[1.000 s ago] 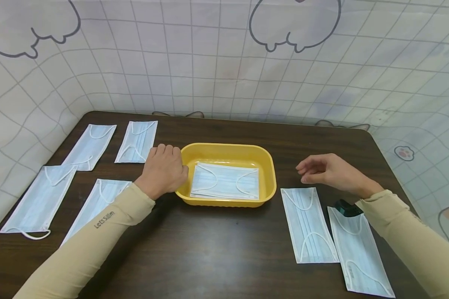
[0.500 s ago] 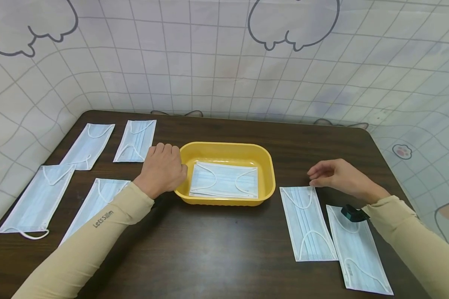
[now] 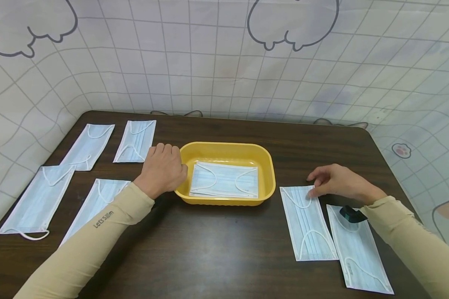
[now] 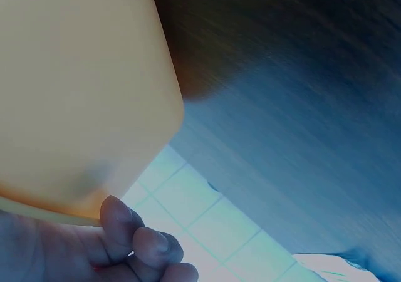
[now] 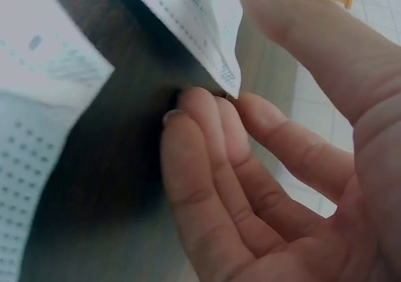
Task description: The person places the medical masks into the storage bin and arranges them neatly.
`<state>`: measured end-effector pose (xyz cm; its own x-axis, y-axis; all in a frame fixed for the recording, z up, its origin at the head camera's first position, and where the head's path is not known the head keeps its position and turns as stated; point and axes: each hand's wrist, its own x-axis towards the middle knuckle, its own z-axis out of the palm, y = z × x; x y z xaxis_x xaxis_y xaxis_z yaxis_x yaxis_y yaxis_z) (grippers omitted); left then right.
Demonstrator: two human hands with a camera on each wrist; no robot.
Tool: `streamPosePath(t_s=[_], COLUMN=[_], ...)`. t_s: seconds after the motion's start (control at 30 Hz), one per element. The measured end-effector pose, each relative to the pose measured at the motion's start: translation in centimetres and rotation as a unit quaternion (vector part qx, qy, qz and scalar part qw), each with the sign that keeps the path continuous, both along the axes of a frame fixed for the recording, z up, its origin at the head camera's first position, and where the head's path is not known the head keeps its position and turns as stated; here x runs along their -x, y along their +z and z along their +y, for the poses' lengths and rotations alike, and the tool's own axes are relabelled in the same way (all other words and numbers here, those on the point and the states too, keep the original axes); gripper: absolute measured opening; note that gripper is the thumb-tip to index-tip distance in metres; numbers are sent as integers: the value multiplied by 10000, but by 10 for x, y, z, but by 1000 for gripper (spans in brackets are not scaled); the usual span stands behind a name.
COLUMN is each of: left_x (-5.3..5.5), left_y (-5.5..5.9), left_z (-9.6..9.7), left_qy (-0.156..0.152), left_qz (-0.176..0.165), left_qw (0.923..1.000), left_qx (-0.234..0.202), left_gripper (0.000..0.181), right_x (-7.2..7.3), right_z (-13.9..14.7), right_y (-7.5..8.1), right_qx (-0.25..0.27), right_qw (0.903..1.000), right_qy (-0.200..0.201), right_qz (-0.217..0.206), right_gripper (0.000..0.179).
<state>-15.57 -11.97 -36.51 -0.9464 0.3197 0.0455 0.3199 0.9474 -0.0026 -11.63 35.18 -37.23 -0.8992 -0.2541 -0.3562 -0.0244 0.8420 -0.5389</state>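
My left hand [image 3: 162, 171] grips the left rim of a yellow plastic tray [image 3: 227, 202]; in the left wrist view curled fingertips [image 4: 150, 241] show at its edge. A small stack of pale blue face masks [image 3: 224, 181] lies inside the tray. On the right, my right hand [image 3: 342, 182] is at the top corner of a face mask [image 3: 310, 226], its thumb touching that corner. In the right wrist view the thumb and the loosely bent fingers [image 5: 188, 156] stand apart on either side of the mask's corner [image 5: 210, 37].
Another mask [image 3: 361, 253] lies partly beneath the right wrist, next to the first. Several masks, among them one at the far left [image 3: 39, 199] and one behind the left hand [image 3: 136, 139], lie on the dark wooden table [image 3: 217, 245]. A grid-patterned cloth [image 3: 209, 62] hangs behind.
My right hand has moved right and down, from above the mask to its top corner. The left hand stays on the tray's rim.
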Motion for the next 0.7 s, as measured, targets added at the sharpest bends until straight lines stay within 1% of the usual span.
streamPosePath(t_s=[0.1, 0.23, 0.3, 0.47, 0.7], left_x=[0, 0, 0, 0, 0], left_y=[0, 0, 0, -1, -1], left_z=[0, 1, 2, 2, 1], left_qy=[-19, -41, -32, -9, 14], left_qz=[33, 54, 49, 52, 35], left_qw=[10000, 10000, 10000, 10000, 10000], left_qx=[-20, -19, -12, -12, -66], left_gripper=[29, 29, 29, 29, 30], right_x=[2, 3, 4, 5, 6], right_z=[-5, -11, -13, -17, -19], right_y=[0, 0, 0, 1, 0], right_qx=[-184, -341, -341, -180, 218], right_qw=[9998, 9994, 9993, 9993, 9988], right_qy=[55, -51, -116, -194, -316], right_qz=[24, -35, -114, -265, -292], right_gripper=[64, 61, 60, 55, 40])
